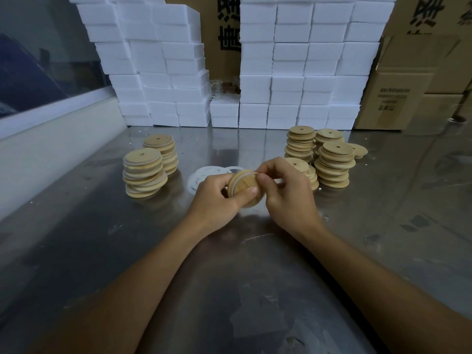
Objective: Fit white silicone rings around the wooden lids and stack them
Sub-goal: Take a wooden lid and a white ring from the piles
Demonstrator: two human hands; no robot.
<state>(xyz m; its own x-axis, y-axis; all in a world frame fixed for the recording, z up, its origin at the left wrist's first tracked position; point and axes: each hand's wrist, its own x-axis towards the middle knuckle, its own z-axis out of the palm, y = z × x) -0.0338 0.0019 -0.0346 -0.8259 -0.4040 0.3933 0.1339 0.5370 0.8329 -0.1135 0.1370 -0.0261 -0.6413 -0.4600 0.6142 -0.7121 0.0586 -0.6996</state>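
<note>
Both hands meet above the middle of the steel table (102, 238), holding one wooden lid (244, 189) between them. The lid is a pale, round disc, tilted on edge, with a thin white silicone ring (236, 176) showing along its upper left rim. The left hand (217, 198) grips the lid from the left, thumb lying across its face. The right hand (283, 187) holds the right side, fingers curled and pinching at the top rim where the ring sits.

Just behind the hands, loose white rings (204, 175) lie flat in a small overlapping heap on the table. To the left stand two uneven stacks of ringed lids (144, 172), white bands visible between the discs. To the right stand several stacks of bare lids (334, 164), each top disc showing a small hole. White boxes (293, 72) and cardboard cartons (408, 85) are piled along the back
</note>
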